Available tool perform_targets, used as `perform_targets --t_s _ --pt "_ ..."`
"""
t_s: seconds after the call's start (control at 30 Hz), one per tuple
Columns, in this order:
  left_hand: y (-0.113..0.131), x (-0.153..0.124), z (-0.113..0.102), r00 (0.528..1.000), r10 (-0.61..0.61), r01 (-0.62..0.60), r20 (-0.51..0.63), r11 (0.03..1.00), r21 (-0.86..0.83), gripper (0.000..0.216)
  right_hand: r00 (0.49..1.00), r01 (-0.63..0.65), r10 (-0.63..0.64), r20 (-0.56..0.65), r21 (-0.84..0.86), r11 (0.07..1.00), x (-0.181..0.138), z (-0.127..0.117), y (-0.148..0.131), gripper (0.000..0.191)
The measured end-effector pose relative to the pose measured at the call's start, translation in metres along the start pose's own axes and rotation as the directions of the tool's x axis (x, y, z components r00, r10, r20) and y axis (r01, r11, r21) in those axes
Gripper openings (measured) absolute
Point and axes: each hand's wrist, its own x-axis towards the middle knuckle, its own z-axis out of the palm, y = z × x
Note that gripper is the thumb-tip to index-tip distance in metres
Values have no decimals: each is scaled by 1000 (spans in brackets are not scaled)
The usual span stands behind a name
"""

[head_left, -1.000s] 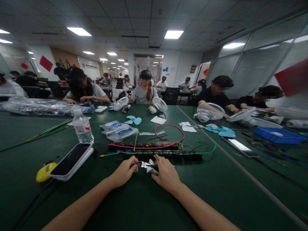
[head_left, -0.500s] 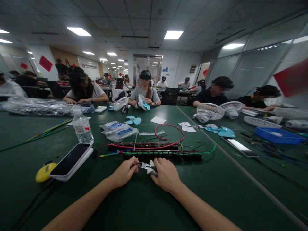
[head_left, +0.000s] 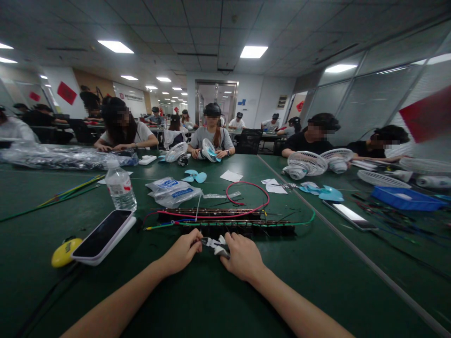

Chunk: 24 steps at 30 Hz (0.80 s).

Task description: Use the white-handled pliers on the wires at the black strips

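My right hand (head_left: 245,254) is closed around a pair of pliers (head_left: 213,242) with pale handles, their metal jaws pointing left. My left hand (head_left: 183,251) is pinched at the jaw end; what lies between its fingertips is too small to make out. Just beyond both hands lie two long dark strips (head_left: 278,229), side by side on the green table. A green wire (head_left: 306,222) runs along the nearer strip, and a red wire (head_left: 267,199) follows the farther one and loops up behind it. A white cable tie (head_left: 198,206) sticks up from the strips.
To the left are a water bottle (head_left: 121,188), a phone (head_left: 102,234) in a pale case and a yellow tape measure (head_left: 66,252). Plastic bags (head_left: 172,191) lie behind the strips. On the right are another phone (head_left: 348,216), a blue tray (head_left: 405,199) and fan parts (head_left: 306,163). People sit across the table.
Both hands and the pliers stay almost in place. The view has shifted very slightly.
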Motion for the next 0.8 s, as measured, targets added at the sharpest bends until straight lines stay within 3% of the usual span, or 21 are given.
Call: perform_targets --t_s 0.3,0.5,0.63,0.8 --pt "4 -1 0 1000 -1 3 -20 996 90 11 999 -31 30 31 41 999 0 -4 -2 36" --pt "1 -2 1 986 117 -90 -122 975 205 20 997 -49 47 55 44 998 -1 -5 -3 39" --pt "-2 -3 1 987 151 -136 -55 967 215 34 998 -54 52 44 43 998 0 -2 -3 40" --pt "-4 -3 1 983 185 -182 7 956 230 31 999 -41 40 29 43 998 0 0 -2 39"
